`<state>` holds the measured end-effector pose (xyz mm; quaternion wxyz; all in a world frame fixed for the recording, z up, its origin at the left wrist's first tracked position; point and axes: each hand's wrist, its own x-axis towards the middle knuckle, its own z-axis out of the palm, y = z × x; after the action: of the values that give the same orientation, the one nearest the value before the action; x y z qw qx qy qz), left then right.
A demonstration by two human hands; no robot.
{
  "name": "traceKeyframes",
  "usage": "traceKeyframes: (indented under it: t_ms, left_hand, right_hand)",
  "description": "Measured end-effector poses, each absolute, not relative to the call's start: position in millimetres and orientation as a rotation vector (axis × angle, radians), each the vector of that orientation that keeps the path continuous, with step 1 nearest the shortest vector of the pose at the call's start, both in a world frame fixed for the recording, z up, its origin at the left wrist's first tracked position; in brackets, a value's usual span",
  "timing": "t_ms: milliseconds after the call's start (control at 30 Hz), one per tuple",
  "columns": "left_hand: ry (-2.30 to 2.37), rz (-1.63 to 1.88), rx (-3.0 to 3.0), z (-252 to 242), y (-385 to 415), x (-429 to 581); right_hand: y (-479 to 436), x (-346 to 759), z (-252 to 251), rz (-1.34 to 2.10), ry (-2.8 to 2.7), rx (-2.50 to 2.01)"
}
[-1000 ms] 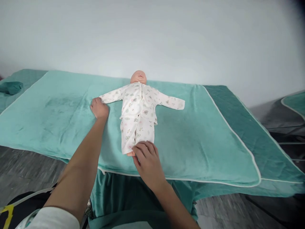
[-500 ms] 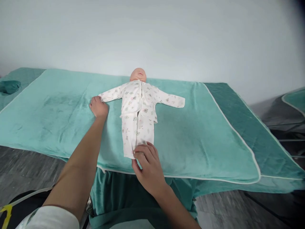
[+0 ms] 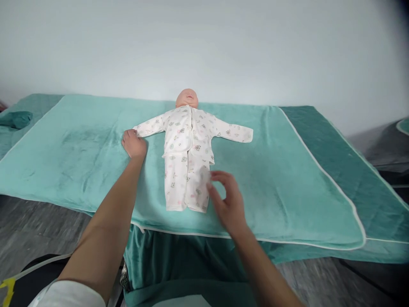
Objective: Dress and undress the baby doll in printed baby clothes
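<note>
A baby doll (image 3: 187,98) lies on its back, head toward the wall, in a white printed top (image 3: 179,128) and matching trousers (image 3: 196,183). Its sleeves are spread to both sides and the trouser legs point toward me. At the cuff of the left-side sleeve (image 3: 150,126) is my left hand (image 3: 134,143), its fingers curled over the sleeve's end. My right hand (image 3: 228,200) hovers by the right trouser leg, thumb and forefinger apart in a curve, with nothing between them. Whether its fingertips touch the cloth I cannot tell.
A light green plush blanket (image 3: 287,192) with white piping covers the bed. Darker green cover (image 3: 332,149) shows at the right. A bunched green piece (image 3: 17,119) lies at the far left. The pale wall (image 3: 204,47) stands right behind the bed.
My right hand has let go of the trouser hem and moved up and to the right. Both trouser legs now show down to their hems. The left hand stays at the cuff.
</note>
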<state>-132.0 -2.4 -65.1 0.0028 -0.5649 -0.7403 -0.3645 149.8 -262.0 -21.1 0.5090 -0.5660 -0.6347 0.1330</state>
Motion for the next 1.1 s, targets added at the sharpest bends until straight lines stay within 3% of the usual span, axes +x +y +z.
traceKeyframes:
  t_ms: [200, 433, 667, 833, 967, 1100]
  left_hand:
    - [-2.326, -1.161, -1.737, -63, -3, -131]
    - [-2.336, -1.197, -1.691, -56, -5, -129]
    - [-2.312, -1.251, -1.696, -57, -5, -129]
    - [-2.251, -1.372, -1.7, -63, -1, -133]
    - [-2.092, -1.559, -1.695, -71, -3, -142]
    - [-1.867, -1.738, -1.665, -65, -10, -138]
  right_hand:
    - [-190, 175, -24, 0.223, -1.704, -1.466]
    - [-163, 148, -6, -0.165, -1.95, -1.508]
    - [-163, 147, 8, -0.003, -1.894, -1.229]
    - [-157, 159, 15, 0.349, -1.878, -1.241]
    - [-106, 167, 25, 0.423, -1.496, -1.361]
    - [-32, 158, 40, 0.354, -1.464, -1.604]
